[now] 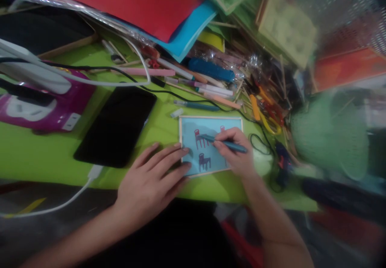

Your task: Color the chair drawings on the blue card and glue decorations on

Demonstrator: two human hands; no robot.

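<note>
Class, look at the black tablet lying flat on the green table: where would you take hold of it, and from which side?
Probably the black tablet by its long side edges near the middle, coming from above. It lies flat, and a white cable plugs into its near end, so that end is awkward.

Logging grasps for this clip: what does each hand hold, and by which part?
The right hand grips a blue pen around its middle. The left hand holds nothing, pressing flat on the blue card.

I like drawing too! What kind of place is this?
Probably a craft desk: stacked red and blue paper sheets, scattered pens and wooden sticks, and a blue pen over a small light-blue card with chair pictures.
</note>
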